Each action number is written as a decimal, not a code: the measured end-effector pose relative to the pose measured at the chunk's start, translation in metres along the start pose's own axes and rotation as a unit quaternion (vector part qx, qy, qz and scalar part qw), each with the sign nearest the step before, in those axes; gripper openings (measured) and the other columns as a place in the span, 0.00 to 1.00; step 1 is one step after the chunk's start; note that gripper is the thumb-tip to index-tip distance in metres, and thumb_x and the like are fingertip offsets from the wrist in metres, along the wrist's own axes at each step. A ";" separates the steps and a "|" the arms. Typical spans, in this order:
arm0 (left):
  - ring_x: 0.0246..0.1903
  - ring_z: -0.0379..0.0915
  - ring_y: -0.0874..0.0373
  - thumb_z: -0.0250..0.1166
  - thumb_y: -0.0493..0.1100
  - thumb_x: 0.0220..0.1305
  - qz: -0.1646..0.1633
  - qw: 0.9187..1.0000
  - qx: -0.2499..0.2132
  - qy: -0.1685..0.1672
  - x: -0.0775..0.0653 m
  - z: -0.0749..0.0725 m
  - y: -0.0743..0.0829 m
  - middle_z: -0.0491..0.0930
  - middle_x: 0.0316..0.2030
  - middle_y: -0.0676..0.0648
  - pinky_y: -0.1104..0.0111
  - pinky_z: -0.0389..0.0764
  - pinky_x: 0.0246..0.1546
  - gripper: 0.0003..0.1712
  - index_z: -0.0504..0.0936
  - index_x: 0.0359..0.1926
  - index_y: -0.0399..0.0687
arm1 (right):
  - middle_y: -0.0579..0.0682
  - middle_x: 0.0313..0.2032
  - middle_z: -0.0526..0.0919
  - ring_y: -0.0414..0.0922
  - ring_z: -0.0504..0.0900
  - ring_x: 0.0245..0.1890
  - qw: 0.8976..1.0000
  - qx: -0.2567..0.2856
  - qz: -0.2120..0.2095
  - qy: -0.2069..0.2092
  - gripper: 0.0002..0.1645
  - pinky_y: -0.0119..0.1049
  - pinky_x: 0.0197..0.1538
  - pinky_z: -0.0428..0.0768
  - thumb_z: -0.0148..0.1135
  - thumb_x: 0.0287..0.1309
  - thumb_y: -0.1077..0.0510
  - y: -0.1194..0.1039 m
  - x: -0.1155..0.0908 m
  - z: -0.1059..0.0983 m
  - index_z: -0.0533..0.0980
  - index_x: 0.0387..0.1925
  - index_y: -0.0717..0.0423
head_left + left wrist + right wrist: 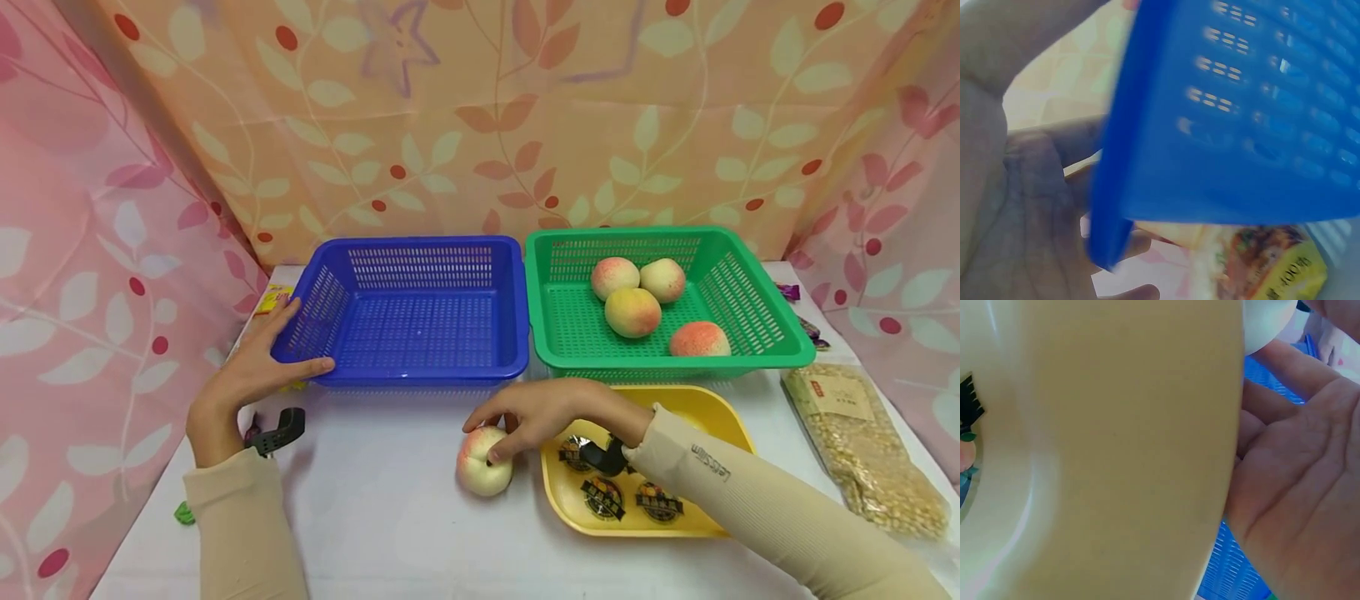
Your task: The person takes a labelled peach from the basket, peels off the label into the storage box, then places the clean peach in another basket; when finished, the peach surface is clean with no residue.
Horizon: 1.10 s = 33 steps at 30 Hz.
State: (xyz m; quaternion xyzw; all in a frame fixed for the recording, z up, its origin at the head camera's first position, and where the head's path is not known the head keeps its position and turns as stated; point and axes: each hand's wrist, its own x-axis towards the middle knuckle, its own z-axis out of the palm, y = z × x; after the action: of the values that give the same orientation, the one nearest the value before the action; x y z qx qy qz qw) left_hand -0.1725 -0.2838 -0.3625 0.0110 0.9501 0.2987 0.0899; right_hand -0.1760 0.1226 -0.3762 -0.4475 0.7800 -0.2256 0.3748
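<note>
Thumb and fingertips of my right hand (542, 410) pinch a pale peach with a pink blush (483, 462) low over the white table, left of the yellow tray (551, 492). In the right wrist view, the tray's side covers part of that hand (1304, 469), and the peach (1269, 325) shows at the top. My left hand (251, 362) rests on the near left corner of the blue basket (420, 375), thumb along the front rim and fingers stretched along the left side. Several peaches (633, 313) lie in the green basket (570, 362).
Round black stickers (602, 498) are on the tray bottom. A clear bag of pale grains (862, 450) lies at right, with dark wrapped sweets (810, 332) behind it. A yellow packet (273, 297) and a green item (184, 513) are at left. Patterned cloth encloses the back and sides.
</note>
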 end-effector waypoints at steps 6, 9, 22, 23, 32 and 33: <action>0.81 0.20 0.38 0.72 0.63 0.58 0.072 0.996 -0.022 0.041 -0.012 -0.005 0.021 0.30 0.83 0.50 0.23 0.39 0.68 0.63 0.38 0.82 0.70 | 0.50 0.61 0.80 0.37 0.82 0.43 1.000 -0.001 -0.007 0.017 0.33 0.28 0.50 0.79 0.64 0.67 0.50 0.000 -0.007 0.000 0.72 0.69 0.58; 0.82 0.21 0.44 0.74 0.62 0.57 0.098 0.993 -0.022 0.053 -0.017 -0.006 0.036 0.33 0.83 0.57 0.25 0.38 0.70 0.62 0.42 0.81 0.75 | 0.50 0.60 0.81 0.35 0.81 0.41 1.000 -0.005 -0.005 0.020 0.33 0.28 0.48 0.80 0.65 0.67 0.50 0.000 -0.010 0.001 0.71 0.69 0.58; 0.82 0.38 0.48 0.79 0.56 0.53 0.195 0.980 -0.020 0.040 -0.027 0.013 0.102 0.46 0.81 0.60 0.27 0.51 0.70 0.57 0.54 0.78 0.80 | 0.51 0.54 0.85 0.36 0.82 0.39 0.997 -0.032 -0.022 0.065 0.31 0.31 0.48 0.82 0.67 0.66 0.50 0.001 -0.011 0.007 0.75 0.65 0.60; 0.82 0.39 0.48 0.79 0.56 0.53 0.201 0.979 -0.022 0.038 -0.027 0.015 0.104 0.47 0.81 0.60 0.28 0.51 0.71 0.57 0.54 0.78 0.80 | 0.52 0.55 0.85 0.38 0.83 0.40 0.996 -0.037 -0.027 0.075 0.30 0.32 0.49 0.83 0.66 0.67 0.50 0.001 -0.010 0.008 0.75 0.64 0.61; 0.81 0.39 0.48 0.78 0.56 0.55 0.203 0.978 -0.029 0.033 -0.024 0.019 0.106 0.48 0.81 0.62 0.30 0.53 0.71 0.55 0.56 0.78 0.78 | 0.53 0.55 0.85 0.42 0.84 0.43 0.991 -0.059 -0.025 0.114 0.29 0.32 0.50 0.82 0.63 0.69 0.46 -0.005 0.002 0.011 0.77 0.63 0.61; 0.82 0.39 0.48 0.78 0.56 0.55 0.203 0.978 -0.028 0.033 -0.024 0.019 0.105 0.48 0.81 0.61 0.30 0.53 0.71 0.55 0.56 0.78 0.78 | 0.53 0.56 0.85 0.42 0.83 0.42 0.992 -0.058 -0.023 0.112 0.30 0.32 0.50 0.81 0.63 0.69 0.46 -0.005 0.002 0.011 0.76 0.63 0.61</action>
State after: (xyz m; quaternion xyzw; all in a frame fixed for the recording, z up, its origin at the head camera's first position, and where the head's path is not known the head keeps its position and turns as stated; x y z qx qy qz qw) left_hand -0.1488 -0.1882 -0.3139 0.1912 0.9218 0.3373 -0.0037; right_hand -0.1655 0.1183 -0.3806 -0.4585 0.8180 -0.2376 0.2535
